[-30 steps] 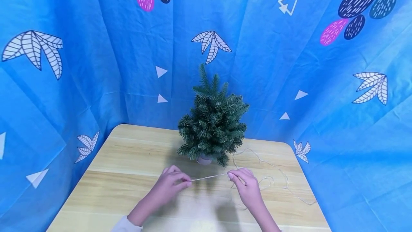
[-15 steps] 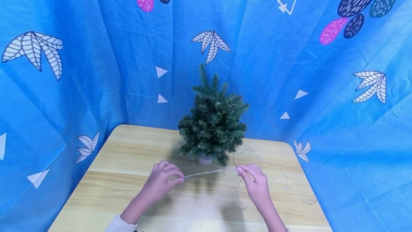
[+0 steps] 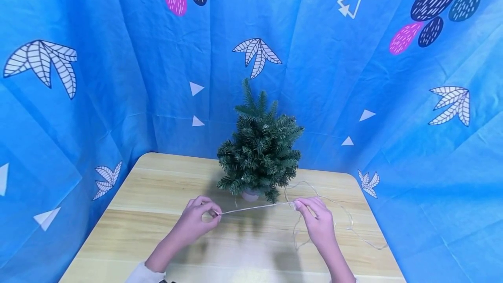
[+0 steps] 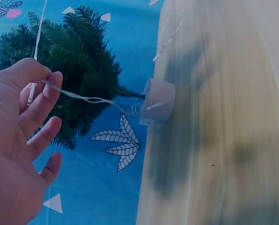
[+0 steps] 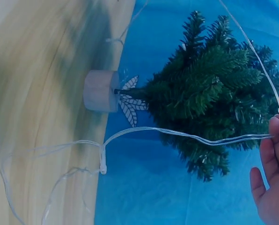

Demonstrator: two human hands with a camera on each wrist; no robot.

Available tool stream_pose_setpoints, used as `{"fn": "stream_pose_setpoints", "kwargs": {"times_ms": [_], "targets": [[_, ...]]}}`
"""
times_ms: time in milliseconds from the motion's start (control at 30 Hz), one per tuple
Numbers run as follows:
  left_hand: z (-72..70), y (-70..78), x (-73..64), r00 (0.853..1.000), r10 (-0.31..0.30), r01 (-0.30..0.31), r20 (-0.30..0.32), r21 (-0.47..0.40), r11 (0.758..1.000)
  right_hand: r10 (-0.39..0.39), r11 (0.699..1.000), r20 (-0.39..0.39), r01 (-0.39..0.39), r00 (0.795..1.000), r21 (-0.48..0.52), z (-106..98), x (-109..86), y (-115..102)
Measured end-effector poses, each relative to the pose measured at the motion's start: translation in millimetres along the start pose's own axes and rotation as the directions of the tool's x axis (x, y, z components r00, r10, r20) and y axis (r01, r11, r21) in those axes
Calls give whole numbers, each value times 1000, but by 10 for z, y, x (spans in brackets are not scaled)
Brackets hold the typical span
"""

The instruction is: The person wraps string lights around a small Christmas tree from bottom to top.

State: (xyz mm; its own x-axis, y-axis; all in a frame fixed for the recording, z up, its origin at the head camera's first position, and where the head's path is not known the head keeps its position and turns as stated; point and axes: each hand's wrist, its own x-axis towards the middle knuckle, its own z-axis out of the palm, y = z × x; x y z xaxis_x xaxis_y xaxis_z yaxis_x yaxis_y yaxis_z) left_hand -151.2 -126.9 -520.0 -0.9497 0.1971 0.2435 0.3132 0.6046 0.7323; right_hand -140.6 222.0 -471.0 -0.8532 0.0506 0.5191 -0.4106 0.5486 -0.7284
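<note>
A small artificial Christmas tree (image 3: pixel 261 152) stands upright on a pale round base (image 3: pixel 249 195), beyond both hands. My left hand (image 3: pixel 196 219) pinches a thin clear string of lights (image 3: pixel 255 207) between thumb and forefinger; the left wrist view shows its other fingers loosely spread. To the right, my right hand (image 3: pixel 319 222) pinches the same string of lights (image 5: pixel 177 132), so a nearly straight length spans the gap in front of the tree base. A small clear bulb piece shows at the right fingertips in the right wrist view. The string is apart from the branches.
Loose loops of the string (image 3: pixel 349 222) lie on the right side of the wooden table (image 3: pixel 157 187), trailing to its right edge. A blue patterned cloth (image 3: pixel 173 64) hangs behind the table and along both sides.
Both hands have moved apart, the left to the left and the right to the right and slightly away from me, so the held length of string is longer. The tree has stayed still.
</note>
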Motion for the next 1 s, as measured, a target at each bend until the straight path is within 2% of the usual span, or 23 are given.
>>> {"fn": "stream_pose_setpoints", "kwargs": {"times_ms": [100,200,433,633,767,900,1000], "targets": [[-10,-3,4,1000,-27,27,8,-6,1000,33,999,-7,-33,999,-11,-30,9,-1],[-41,-26,6,1000,-26,26,1,28,999,60,998,-23,-60,998,-6,-63,22,-8],[-113,-134,13,997,69,-60,-47,159,985,86,996,-39,-86,996,5,-116,46,-37],[-152,-202,24,989,119,-99,-87,209,973,136,991,-67,-136,988,9,-160,42,-44],[-179,-233,45,981,138,-104,-137,229,968,139,990,-68,-138,988,29,-180,50,-31],[-213,-246,106,972,130,-84,-197,226,970,143,989,-58,-141,988,37,-178,46,-34],[-219,-247,168,955,141,-87,-260,211,974,116,992,-57,-113,992,47,-175,37,-59]]}}
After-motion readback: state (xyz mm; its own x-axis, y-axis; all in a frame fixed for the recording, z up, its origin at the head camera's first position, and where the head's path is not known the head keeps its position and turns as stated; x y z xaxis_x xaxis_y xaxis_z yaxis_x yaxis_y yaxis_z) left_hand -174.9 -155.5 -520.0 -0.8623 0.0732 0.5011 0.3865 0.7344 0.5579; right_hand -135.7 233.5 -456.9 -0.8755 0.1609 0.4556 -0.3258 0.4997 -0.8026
